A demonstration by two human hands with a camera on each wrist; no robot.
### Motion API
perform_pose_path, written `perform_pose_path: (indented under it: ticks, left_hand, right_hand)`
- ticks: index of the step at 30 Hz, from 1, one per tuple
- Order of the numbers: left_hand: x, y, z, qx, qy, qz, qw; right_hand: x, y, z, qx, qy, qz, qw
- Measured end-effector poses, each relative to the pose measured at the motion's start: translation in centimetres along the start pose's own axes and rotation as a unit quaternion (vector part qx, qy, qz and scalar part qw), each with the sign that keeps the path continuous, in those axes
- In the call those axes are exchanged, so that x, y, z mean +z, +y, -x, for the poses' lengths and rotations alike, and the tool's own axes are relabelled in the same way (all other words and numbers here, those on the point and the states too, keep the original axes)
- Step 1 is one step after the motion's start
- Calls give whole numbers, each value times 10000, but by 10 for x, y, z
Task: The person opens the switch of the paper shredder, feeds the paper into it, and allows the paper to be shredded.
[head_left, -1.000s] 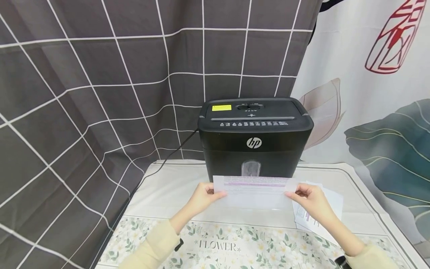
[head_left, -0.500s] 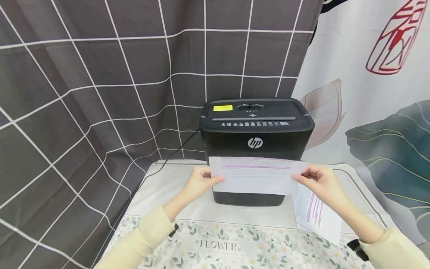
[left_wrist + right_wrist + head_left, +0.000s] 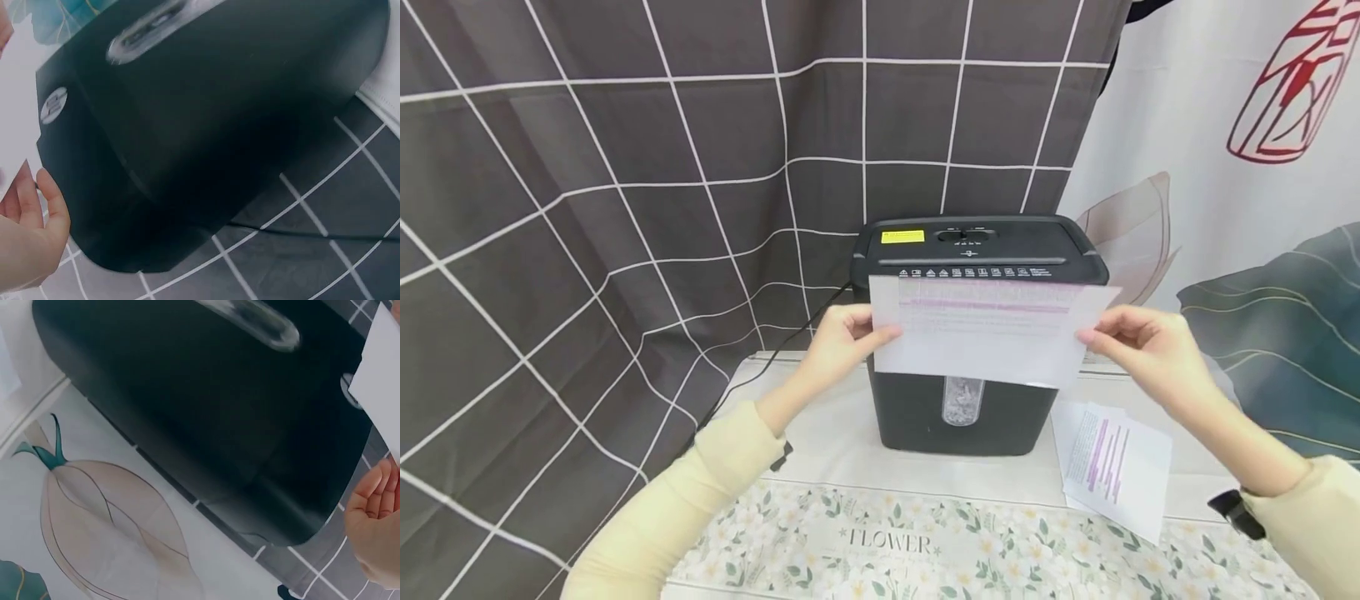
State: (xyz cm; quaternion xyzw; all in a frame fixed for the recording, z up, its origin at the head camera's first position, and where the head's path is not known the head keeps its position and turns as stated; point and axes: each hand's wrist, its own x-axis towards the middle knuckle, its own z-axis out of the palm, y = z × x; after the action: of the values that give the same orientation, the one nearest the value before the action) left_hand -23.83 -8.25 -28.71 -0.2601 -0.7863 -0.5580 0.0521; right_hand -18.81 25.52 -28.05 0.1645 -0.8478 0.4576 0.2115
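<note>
A sheet of paper (image 3: 981, 333) with purple-marked printing along its upper part is stretched between both hands, in front of the black HP paper shredder (image 3: 917, 408). My left hand (image 3: 838, 342) pinches its left end, thumb in front. At the other end my right hand (image 3: 1153, 350) pinches it the same way. In the head view the paper's top edge lies just below the row of icons on the shredder's lid and hides the front logo. Each wrist view shows the paper only at its border, beside the shredder's front.
More printed sheets (image 3: 1120, 475) lie fanned on the table right of the shredder. A black cord (image 3: 760, 375) runs from the shredder's left side. Behind hangs a dark checked curtain (image 3: 700, 167). A flower-print cloth (image 3: 887, 542) covers the table's front part.
Both hands have raised the sheet from low in front of the shredder to near its lid. The sheets lying on the right have come into fuller view.
</note>
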Motion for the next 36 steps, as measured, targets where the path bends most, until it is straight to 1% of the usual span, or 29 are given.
perform_pose_path:
  ticks: [2,8,12,14,20,24,27,31,36]
  left_hand:
    - [-6,6,-9,72,23,-39,10000]
    - [-21,22,-38,293,129,-254,9992]
    - [-30,29,-55,417,190,-275,9986]
    - [-33,31,-63,443,197,-269,9985]
    - [-39,29,-85,331,189,-485,9981]
    - [-41,26,-96,239,230,-619,9975]
    - [-41,21,-104,241,248,-776,9964]
    - [-41,15,-115,210,277,-1122,9931]
    - [-41,13,-126,123,282,-1489,9884]
  right_hand:
    - [-4,-4,-11,61,35,-75,9999]
    - [-14,-17,-45,-27,244,-4,9997]
    - [-18,-21,-65,-75,357,71,9993]
    - [-18,-21,-73,-110,382,216,9990]
    - [-18,-20,-94,-209,399,768,9960]
    - [-17,-18,-106,-294,374,948,9944]
    - [-15,-15,-114,-354,346,1063,9931]
    - [-12,-11,-122,-384,343,1228,9911]
    - [-11,-3,-128,-357,268,1305,9904]
